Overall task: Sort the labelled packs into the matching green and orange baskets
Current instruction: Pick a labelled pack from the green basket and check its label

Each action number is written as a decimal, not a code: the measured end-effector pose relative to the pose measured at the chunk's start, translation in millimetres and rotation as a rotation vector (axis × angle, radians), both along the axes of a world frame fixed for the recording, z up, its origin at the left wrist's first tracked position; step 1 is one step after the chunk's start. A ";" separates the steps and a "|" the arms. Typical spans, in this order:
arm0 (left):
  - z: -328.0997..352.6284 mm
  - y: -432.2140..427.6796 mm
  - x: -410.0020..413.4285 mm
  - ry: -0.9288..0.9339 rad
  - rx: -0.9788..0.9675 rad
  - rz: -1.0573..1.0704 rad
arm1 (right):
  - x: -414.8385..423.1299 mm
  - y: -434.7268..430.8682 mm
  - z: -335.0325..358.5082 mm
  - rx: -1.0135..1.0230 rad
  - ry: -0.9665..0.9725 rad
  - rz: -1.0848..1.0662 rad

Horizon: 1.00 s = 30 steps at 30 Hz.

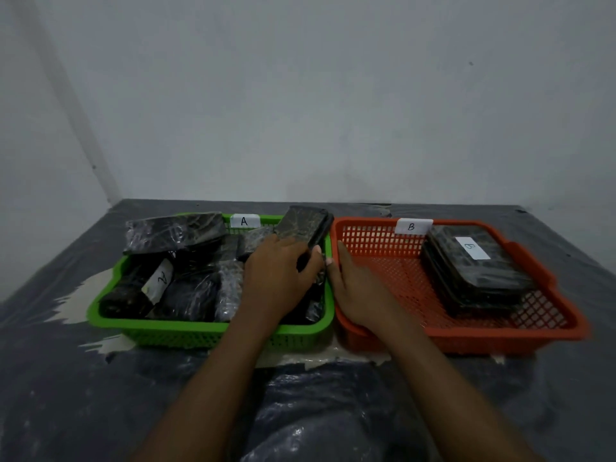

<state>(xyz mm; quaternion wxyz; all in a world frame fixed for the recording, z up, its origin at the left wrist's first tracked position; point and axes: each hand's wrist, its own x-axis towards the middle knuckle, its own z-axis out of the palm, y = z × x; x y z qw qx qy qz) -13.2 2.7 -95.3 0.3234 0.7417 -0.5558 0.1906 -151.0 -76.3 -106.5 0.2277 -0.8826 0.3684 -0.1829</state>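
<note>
The plastic-sheeted tabletop [316, 411] lies between the two forearms. Left of the left hand, the green basket [200, 330], tagged A, holds a jumble of wrapped packs, among them an A-labelled pack [161, 278]. The left hand [280, 278] grips a dark pack [305, 226] tilted up at that basket's right end. Just beside it, the right hand [358, 291] lies with fingers straight over the left rim of the orange basket [483, 340]. Right of that hand, a stack of packs [476, 271] labelled B sits inside.

place: bare indoor room, kind not determinable | evidence: plain white walls [300, 95], surface covered with dark plastic sheeting [66, 395]
</note>
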 end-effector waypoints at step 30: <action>-4.4 1.0 5.2 0.210 -0.163 -0.084 | 1.7 -4.0 2.0 0.161 -0.297 0.044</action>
